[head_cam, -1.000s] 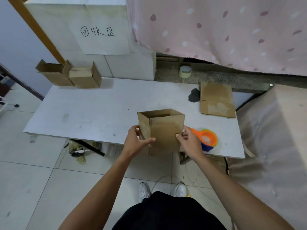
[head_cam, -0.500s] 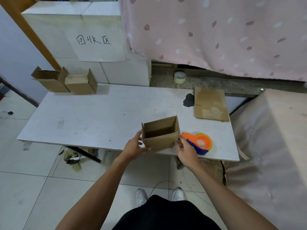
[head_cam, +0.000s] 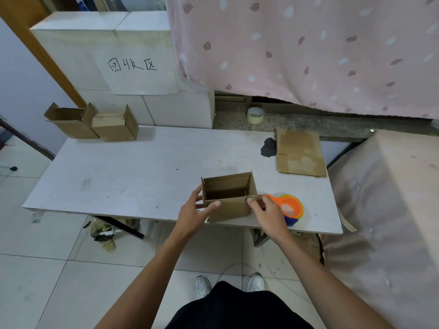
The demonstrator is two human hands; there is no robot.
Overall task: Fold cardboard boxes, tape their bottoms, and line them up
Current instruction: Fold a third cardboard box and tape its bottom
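Lowered to the table (head_cam: 133, 176) edge, the cardboard box (head_cam: 234, 208) is pinched by my left hand (head_cam: 192, 216) and right hand (head_cam: 269, 214); a nudge could tip it off.

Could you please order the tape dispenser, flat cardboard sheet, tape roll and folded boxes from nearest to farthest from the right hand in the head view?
1. Tape dispenser, just right of the right hand, which pinches the open box.
2. Flat cardboard sheet, far right of the table.
3. Tape roll, on the ledge behind.
4. Folded boxes, its far left corner.
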